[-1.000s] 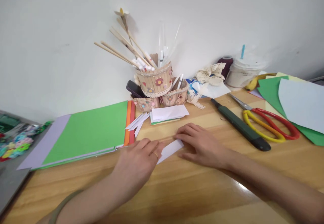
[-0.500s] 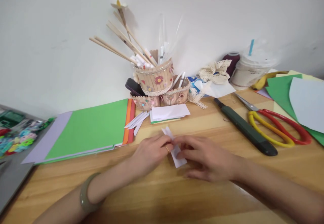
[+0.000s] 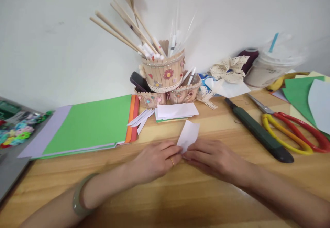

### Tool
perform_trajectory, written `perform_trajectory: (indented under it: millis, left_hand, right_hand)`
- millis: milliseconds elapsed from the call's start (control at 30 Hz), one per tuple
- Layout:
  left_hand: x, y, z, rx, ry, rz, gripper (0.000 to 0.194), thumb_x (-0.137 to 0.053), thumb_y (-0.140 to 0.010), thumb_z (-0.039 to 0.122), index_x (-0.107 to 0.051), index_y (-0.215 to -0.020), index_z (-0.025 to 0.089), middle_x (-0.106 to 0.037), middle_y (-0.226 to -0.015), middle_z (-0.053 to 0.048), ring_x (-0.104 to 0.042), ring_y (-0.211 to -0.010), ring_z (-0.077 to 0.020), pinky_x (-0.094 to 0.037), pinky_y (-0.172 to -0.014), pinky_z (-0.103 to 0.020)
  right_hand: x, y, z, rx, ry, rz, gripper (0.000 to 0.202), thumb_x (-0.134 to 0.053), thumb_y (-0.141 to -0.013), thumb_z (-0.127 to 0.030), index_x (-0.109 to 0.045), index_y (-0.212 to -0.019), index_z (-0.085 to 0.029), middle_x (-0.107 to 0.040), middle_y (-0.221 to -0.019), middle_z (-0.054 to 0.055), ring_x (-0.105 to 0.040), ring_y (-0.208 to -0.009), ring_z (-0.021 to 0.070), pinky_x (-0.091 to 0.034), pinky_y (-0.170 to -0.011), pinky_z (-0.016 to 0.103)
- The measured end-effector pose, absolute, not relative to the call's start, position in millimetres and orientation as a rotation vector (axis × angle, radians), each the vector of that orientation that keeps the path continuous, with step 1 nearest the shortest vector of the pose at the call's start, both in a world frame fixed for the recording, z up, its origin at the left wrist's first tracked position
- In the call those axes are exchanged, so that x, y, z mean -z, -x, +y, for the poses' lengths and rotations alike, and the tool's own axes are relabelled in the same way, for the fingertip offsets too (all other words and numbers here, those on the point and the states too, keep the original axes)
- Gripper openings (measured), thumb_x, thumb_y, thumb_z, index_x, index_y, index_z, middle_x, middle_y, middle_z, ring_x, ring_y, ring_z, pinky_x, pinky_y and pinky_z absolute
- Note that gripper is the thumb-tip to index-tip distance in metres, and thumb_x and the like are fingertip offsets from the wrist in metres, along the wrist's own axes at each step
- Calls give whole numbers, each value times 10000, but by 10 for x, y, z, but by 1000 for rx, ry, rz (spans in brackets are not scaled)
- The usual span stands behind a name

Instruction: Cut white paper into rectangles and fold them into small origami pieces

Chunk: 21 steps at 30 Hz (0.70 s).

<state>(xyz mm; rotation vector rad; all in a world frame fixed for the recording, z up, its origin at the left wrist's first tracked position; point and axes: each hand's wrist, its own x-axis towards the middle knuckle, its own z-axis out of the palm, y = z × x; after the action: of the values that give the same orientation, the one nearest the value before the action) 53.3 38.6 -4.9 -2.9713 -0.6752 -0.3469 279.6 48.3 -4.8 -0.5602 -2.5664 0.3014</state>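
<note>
A small white piece of paper (image 3: pixel 189 133) stands between my two hands, its upper part showing and its lower edge hidden by my fingers. My left hand (image 3: pixel 160 157), with a ring on one finger, pinches its lower left side. On the lower right side, my right hand (image 3: pixel 210 155) has its fingers closed on the same paper. The fingertips of both hands nearly meet. Just beyond lies a small stack of white paper strips (image 3: pixel 177 110), with green and yellow edges beneath. Thin folded white strips (image 3: pixel 141 118) rest left of that stack.
Coloured paper sheets (image 3: pixel 90 125) lie at the left. Decorated stick pots (image 3: pixel 165 75) with pens and wooden sticks stand against the wall. To the right are a dark green cutter-like tool (image 3: pixel 259 131), red-yellow scissors (image 3: pixel 286 125), a lidded cup (image 3: pixel 270 69) and more coloured paper (image 3: pixel 300 95).
The narrow folded paper has been turned and now shows a wider face pointing away from me. My right fingers, spread before, have closed on it. The camera view has shifted slightly.
</note>
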Motion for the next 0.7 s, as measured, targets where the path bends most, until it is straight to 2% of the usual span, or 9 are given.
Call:
perform_trajectory:
  millis: [167, 300, 533, 700]
  left_hand:
    - [54, -515, 398, 309, 2944, -655, 293, -340, -959, 145, -607, -1078, 124, -643, -1122, -71, -559, -1044, -197, -522, -828, -321]
    - [37, -511, 392, 348, 2900, -633, 306, -324, -964, 145, -614, -1061, 131, -653, -1110, -52, -565, -1028, -193, -518, -819, -310]
    - [24, -540, 365, 365, 2890, -632, 345, -274, -970, 131, -618, -1000, 130, -674, -1000, -50, -583, -930, -177, -508, -787, -295]
    - [65, -570, 328, 254, 3010, -817, 367, -228, -977, 153, -595, -972, 142, -662, -935, -49, -595, -865, -154, -515, -734, -268]
  right_hand:
    - [3, -2900, 562, -294, 652, -2576, 193, -451, -903, -182, -640, -918, -152, -638, -906, 92, -572, -789, 158, -481, -665, 285]
    - [-24, -2935, 599, -331, 685, -2611, 191, -456, -896, -186, -643, -860, -167, -633, -836, 73, -545, -787, 171, -458, -654, 298]
    - [-16, -2838, 577, -500, 806, -2575, 173, -490, -881, -248, -618, -794, -172, -601, -789, 61, -520, -747, 168, -415, -639, 300]
    - [-22, -2767, 545, -657, 874, -2509, 158, -457, -875, -191, -586, -786, -172, -587, -767, 54, -503, -732, 166, -395, -636, 293]
